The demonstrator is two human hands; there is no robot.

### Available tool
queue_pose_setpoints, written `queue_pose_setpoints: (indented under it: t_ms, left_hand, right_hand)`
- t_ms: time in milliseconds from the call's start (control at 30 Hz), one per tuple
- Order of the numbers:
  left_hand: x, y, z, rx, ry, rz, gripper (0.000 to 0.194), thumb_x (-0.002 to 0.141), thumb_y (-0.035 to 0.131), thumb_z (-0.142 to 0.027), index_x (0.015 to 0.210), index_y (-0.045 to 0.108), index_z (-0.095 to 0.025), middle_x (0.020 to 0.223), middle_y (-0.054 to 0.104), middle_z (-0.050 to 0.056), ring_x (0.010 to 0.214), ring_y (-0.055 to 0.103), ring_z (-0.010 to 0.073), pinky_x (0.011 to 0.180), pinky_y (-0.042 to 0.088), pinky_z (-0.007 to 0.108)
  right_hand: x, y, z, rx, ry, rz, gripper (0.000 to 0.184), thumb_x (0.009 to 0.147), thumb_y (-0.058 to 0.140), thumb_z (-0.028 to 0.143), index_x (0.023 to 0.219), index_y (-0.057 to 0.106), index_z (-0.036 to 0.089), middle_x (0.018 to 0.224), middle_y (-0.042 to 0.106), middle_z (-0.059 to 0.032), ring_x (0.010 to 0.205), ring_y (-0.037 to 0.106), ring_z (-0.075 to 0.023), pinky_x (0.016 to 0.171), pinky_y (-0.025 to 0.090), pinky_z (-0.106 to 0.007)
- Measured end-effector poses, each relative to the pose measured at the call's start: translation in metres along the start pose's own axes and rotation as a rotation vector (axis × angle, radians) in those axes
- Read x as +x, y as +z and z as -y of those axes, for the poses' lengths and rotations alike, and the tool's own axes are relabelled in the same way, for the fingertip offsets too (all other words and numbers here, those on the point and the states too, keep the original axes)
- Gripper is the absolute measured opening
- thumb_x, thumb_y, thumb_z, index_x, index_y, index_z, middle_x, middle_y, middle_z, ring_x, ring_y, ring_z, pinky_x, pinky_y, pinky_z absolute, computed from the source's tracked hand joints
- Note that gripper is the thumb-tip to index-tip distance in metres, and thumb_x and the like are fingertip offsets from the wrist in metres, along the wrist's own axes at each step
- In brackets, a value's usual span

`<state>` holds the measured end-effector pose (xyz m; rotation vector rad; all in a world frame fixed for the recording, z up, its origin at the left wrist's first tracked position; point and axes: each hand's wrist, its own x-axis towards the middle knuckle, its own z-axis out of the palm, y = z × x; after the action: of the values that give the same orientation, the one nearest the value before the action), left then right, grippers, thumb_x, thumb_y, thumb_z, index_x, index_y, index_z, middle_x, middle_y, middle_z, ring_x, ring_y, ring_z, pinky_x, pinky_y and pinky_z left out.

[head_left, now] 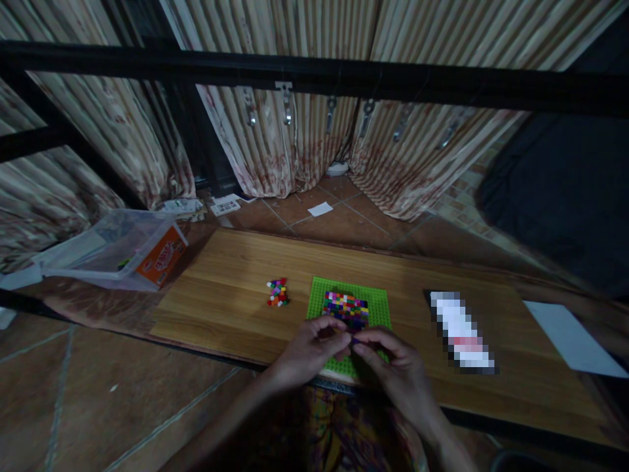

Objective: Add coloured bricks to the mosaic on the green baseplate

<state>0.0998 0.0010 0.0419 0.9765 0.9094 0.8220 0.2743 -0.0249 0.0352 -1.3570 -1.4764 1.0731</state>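
A green studded baseplate (377, 305) lies on the wooden board in front of me. Small multicoloured building bricks (346, 305) form a block on it, its near part dark and partly covered by my fingers. My left hand (314, 344) is closed in a pinch over the plate's near left part. From the other side my right hand (396, 360) pinches too, its fingertips meeting the left ones. Between them shows a small dark bluish brick, mostly hidden. To the left, a loose pile of coloured bricks (278, 293) rests on the wood.
The wooden board (221, 288) spans the low table. On its right lie a phone-like item (462, 331), blurred by pixels, and a white sheet (572, 337). A clear plastic bin (118, 252) with an orange label stands at left. A dark metal bar (314, 75) and striped curtains are beyond.
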Motion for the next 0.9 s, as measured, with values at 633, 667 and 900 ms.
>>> queue_pose_setpoints:
  t_ms: [633,667,900]
  left_hand:
    - [0.006,-0.035,0.019,0.122,-0.012,-0.324,0.025,0.072,0.066,-0.035,0.086,0.066,-0.015,0.060,0.062,-0.001,0.057,0.053,0.0106,0.055,0.039,0.021]
    - [0.006,-0.036,0.020,0.121,-0.009,-0.322,0.025,0.073,0.065,-0.035,0.086,0.066,-0.015,0.060,0.062,-0.001,0.057,0.053,0.0106,0.055,0.039,0.021]
    - [0.008,-0.037,0.017,0.113,-0.019,-0.329,0.024,0.072,0.065,-0.035,0.085,0.065,-0.015,0.059,0.061,-0.001,0.055,0.052,0.0103,0.054,0.039,0.022]
  right_hand:
    - [0.073,-0.006,-0.043,-0.131,-0.038,-0.249,0.021,0.071,0.069,0.040,0.082,0.074,0.023,0.095,0.068,-0.0052,0.093,0.061,-0.0222,0.089,0.044,-0.040]
    - [0.074,-0.005,-0.044,-0.127,-0.032,-0.243,0.021,0.071,0.069,0.040,0.082,0.074,0.023,0.095,0.068,-0.0051,0.093,0.061,-0.0220,0.089,0.044,-0.040]
    - [0.075,-0.007,-0.043,-0.094,0.024,-0.199,0.023,0.071,0.070,0.043,0.082,0.075,0.023,0.098,0.069,-0.0056,0.093,0.062,-0.0219,0.088,0.046,-0.039]
